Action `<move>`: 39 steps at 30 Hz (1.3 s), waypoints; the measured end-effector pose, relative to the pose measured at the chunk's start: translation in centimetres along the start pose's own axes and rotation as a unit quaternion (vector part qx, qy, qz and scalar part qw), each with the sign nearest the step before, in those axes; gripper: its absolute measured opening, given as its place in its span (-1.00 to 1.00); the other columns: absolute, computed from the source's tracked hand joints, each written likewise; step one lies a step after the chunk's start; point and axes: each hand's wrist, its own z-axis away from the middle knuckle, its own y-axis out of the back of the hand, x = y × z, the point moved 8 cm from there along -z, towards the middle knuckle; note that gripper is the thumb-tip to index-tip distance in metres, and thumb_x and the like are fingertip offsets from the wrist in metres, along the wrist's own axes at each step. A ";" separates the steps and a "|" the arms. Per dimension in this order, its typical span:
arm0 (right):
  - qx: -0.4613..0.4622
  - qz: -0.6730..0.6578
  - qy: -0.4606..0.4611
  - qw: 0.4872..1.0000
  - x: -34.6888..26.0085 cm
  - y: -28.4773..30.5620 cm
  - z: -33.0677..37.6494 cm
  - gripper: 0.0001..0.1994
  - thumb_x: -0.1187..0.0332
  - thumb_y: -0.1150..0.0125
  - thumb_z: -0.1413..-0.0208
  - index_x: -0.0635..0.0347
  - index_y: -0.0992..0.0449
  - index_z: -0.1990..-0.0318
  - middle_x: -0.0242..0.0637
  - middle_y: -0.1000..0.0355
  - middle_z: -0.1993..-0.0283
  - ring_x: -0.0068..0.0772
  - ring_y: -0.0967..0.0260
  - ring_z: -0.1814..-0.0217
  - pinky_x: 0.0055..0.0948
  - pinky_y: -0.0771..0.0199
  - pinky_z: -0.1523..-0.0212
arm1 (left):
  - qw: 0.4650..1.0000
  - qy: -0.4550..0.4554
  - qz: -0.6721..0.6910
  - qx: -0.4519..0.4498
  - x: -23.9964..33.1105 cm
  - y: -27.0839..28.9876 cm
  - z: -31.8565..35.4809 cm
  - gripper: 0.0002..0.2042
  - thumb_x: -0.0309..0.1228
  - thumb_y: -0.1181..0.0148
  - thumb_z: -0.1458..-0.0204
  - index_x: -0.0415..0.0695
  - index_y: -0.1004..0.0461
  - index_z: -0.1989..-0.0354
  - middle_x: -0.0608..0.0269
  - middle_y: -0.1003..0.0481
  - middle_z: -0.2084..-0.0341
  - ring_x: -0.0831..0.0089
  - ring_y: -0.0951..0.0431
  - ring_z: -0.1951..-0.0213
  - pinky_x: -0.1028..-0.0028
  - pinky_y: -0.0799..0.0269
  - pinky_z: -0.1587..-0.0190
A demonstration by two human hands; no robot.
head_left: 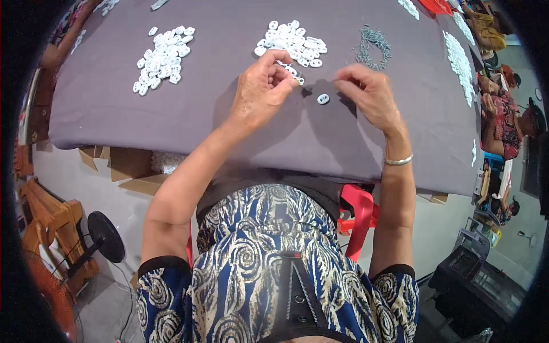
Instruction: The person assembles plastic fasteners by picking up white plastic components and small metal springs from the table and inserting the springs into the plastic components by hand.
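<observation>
Left hand point(260, 91) pinches what appears to be 1 small white plastic piece point(293, 73) beside the pile point(294, 43); right hand point(369, 94), fingertips pressed together, nears a loose white piece point(323, 99) on the grey worktop point(171, 114), best seated squarely.

A grey cloth covers the surface point(143, 120). Pale floor point(114, 188) below holds a wooden frame point(48, 220), a black fan point(106, 235) and a red stool point(359, 214).

It looked like a small assembly workshop: a grey-clothed worktable point(143, 114) carried heaps of white plastic parts point(163, 57) and small metal pieces point(373, 46), cardboard boxes point(134, 168) beneath, other seated workers point(506, 117) alongside.
</observation>
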 end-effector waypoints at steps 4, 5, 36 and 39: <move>-0.027 0.077 0.058 0.995 -1.2 -1.5 1.0 -0.86 0.41 -0.22 0.04 0.24 -0.49 0.31 -0.24 -0.37 0.43 -0.25 -0.35 0.42 -0.38 -0.35 0.36 | 1.000 0.003 -0.003 0.001 0.2 -0.1 0.0 -0.74 -0.53 -0.16 0.04 -0.17 -0.36 0.14 0.35 -0.45 0.53 0.64 -0.45 0.46 0.58 -0.39 0.36; -0.029 0.086 0.071 0.993 -1.6 -2.0 1.2 -0.85 0.41 -0.23 0.05 0.23 -0.49 0.30 -0.24 -0.34 0.42 -0.23 -0.33 0.41 -0.36 -0.34 0.36 | 1.000 0.003 -0.003 -0.007 0.1 -0.2 0.1 -0.74 -0.54 -0.16 0.00 -0.17 -0.34 0.11 0.38 -0.45 0.49 0.68 -0.42 0.46 0.63 -0.36 0.40; 0.036 -0.253 -0.056 0.965 -0.4 -4.5 -2.3 -0.93 0.44 -0.16 -0.10 0.24 -0.49 0.32 -0.57 -0.31 0.51 -0.77 -0.19 0.47 -0.70 -0.21 0.48 | 0.999 -0.010 0.009 -0.040 0.2 -0.4 0.1 -0.70 -0.57 -0.08 -0.06 -0.15 -0.30 0.02 0.43 -0.36 0.47 0.71 -0.32 0.44 0.67 -0.28 0.42; 0.043 -0.239 -0.046 0.969 -0.5 -4.3 -2.4 -0.93 0.44 -0.16 -0.10 0.25 -0.49 0.33 -0.57 -0.32 0.50 -0.77 -0.19 0.47 -0.70 -0.21 0.48 | 0.999 -0.011 -0.002 -0.043 0.4 -0.5 0.1 -0.70 -0.57 -0.08 -0.05 -0.15 -0.29 0.01 0.43 -0.36 0.46 0.71 -0.31 0.44 0.68 -0.26 0.42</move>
